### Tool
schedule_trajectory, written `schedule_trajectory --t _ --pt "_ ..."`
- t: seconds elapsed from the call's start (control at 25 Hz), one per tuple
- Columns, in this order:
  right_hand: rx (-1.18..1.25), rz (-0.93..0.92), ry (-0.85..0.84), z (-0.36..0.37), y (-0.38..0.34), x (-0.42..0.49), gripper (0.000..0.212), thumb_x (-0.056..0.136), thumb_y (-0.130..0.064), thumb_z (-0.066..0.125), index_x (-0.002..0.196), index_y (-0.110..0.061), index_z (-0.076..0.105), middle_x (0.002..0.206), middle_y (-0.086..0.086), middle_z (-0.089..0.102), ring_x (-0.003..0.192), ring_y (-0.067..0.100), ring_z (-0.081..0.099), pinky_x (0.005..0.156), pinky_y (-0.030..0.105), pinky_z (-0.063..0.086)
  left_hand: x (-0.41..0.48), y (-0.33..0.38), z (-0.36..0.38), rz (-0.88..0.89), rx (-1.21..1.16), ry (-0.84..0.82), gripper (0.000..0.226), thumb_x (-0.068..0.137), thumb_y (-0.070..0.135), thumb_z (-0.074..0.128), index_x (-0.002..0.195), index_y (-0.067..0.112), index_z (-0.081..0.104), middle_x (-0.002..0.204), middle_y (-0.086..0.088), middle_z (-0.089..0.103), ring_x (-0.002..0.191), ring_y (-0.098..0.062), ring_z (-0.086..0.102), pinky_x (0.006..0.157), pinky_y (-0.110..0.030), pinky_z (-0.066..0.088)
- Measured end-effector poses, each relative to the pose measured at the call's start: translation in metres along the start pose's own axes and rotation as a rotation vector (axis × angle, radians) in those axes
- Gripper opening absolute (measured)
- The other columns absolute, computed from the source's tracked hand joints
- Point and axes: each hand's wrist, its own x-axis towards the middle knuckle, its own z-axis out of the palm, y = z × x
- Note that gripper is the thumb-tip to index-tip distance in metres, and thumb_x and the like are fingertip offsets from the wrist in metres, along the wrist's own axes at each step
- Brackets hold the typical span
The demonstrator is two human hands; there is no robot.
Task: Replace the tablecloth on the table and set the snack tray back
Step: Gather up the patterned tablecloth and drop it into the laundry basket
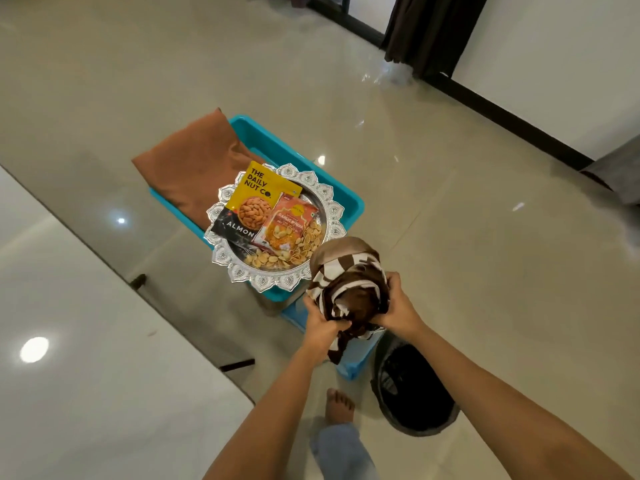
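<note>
Denim trouser leg [341, 448] and bare foot [340, 407] at the bottom edge, near side of the turquoise tub [346, 199]. Dark round bin [415, 389] on the floor [467, 209], nearer than the tub and to its right. White glossy table [86, 358] fills the lower left, well left of the tub. Both hands hold the brown-and-white tablecloth [349, 278], which is bunched into a ball just off the tub's near right corner and clear of the floor. Left hand [323, 325] has its fingers curled into the underside of the bundle, and right hand [398, 311] has its fingers wrapped round the right side, so both are clenched tight on fabric. A tail of the cloth hangs down between the wrists. Lighter blue plastic piece [356, 358] sits below the bundle at the tub's near corner; can't tell what it is. Silver snack tray [266, 284] with a scalloped rim rests on top of the tub at its near end, just left of the bundle. On the tray are a yellow-black almond pouch [254, 199], an orange snack packet [289, 223] overlapping it, and loose nuts [277, 258] along the near side. Folded plain brown cloth [194, 164] is draped over the tub's far left part, spilling past its left rim. Dark curtain [426, 32] hangs by the wall well beyond the tub, to the right.
</note>
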Motion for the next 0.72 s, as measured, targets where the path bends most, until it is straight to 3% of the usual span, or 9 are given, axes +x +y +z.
schedule_trajectory --t 0.12,0.28,0.48,0.6,0.72 --pt "-0.134 0.031 -0.093 0.001 0.034 0.024 0.055 0.067 -0.012 0.075 0.104 -0.018 0.034 0.101 -0.003 0.047 0.090 -0.010 0.051 0.073 0.011 0.041 0.026 -0.019 -0.002 -0.071 0.129 -0.009 0.084 0.068 -0.017 0.072 0.126 0.020 0.023 0.122 -0.003 0.050 0.115 -0.019 0.049 0.097 -0.036 0.043" --pt "-0.204 0.120 -0.105 -0.004 0.068 0.046 0.057 0.075 0.011 0.064 0.119 -0.011 0.036 0.104 -0.014 0.044 0.095 -0.002 0.049 0.076 0.001 0.036 0.047 -0.026 0.001 -0.172 0.367 -0.078 0.077 0.077 -0.010 0.067 0.136 0.008 0.022 0.131 -0.015 0.045 0.122 -0.028 0.049 0.092 -0.024 0.042" --pt "-0.249 0.221 -0.057 0.017 0.089 0.052 0.059 0.076 0.010 0.061 0.125 -0.011 0.035 0.118 0.010 0.052 0.108 0.024 0.054 0.084 0.024 0.043 0.054 -0.034 0.003 -0.234 0.459 -0.056 0.077 0.080 -0.003 0.068 0.141 0.007 0.022 0.136 -0.018 0.043 0.121 -0.028 0.049 0.097 -0.031 0.042" --pt "-0.308 0.278 -0.030 0.021 0.084 0.048 0.058 0.080 0.004 0.061 0.131 -0.007 0.038 0.121 0.011 0.052 0.108 0.025 0.054 0.082 0.025 0.041 0.045 -0.028 0.004 -0.231 0.498 -0.060 0.070 0.083 0.004 0.067 0.140 0.008 0.025 0.132 -0.015 0.047 0.112 -0.024 0.051 0.092 -0.031 0.044" --pt "-0.347 0.290 -0.026 0.026 0.076 0.031 0.058 0.081 -0.003 0.065 0.133 -0.006 0.040 0.127 0.010 0.051 0.113 0.026 0.053 0.084 0.024 0.038 0.024 -0.019 0.005 -0.220 0.522 -0.089 0.065 0.086 0.012 0.066 0.140 0.009 0.028 0.133 -0.011 0.046 0.119 -0.024 0.048 0.088 -0.025 0.040"
